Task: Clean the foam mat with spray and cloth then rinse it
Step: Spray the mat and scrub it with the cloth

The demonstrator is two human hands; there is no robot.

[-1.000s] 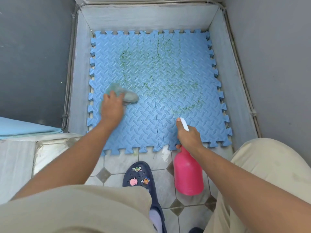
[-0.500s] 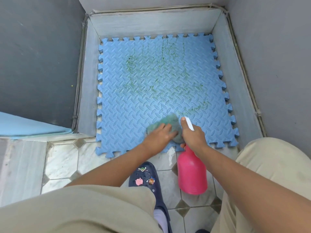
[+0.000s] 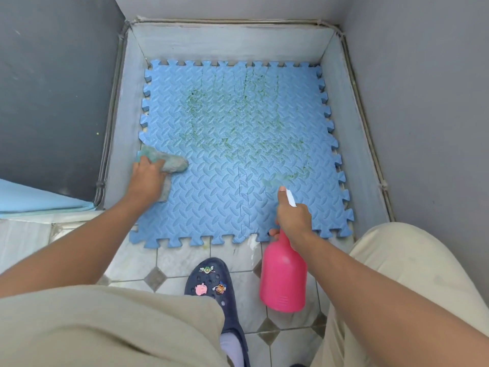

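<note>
A blue foam mat point(image 3: 238, 154) with interlocking edges lies in a shallow grey basin, streaked with green dirt across its middle and far half. My left hand point(image 3: 148, 177) presses a grey-green cloth point(image 3: 169, 161) onto the mat's left edge. My right hand point(image 3: 292, 217) grips the neck of a pink spray bottle point(image 3: 283, 276), whose white nozzle point(image 3: 291, 198) points at the mat's near right part, where a faint mist shows.
Grey basin walls point(image 3: 341, 133) close in the mat on three sides, with dark walls beyond. A navy clog point(image 3: 211, 284) stands on the white tiled floor point(image 3: 177, 260) in front. A light blue sheet point(image 3: 31, 197) lies at the left. Beige trouser legs fill the bottom.
My left hand has swept the cloth from the mat's near middle, beside the spray bottle, back out to the left edge. The right hand with the bottle has stayed about where it was.
</note>
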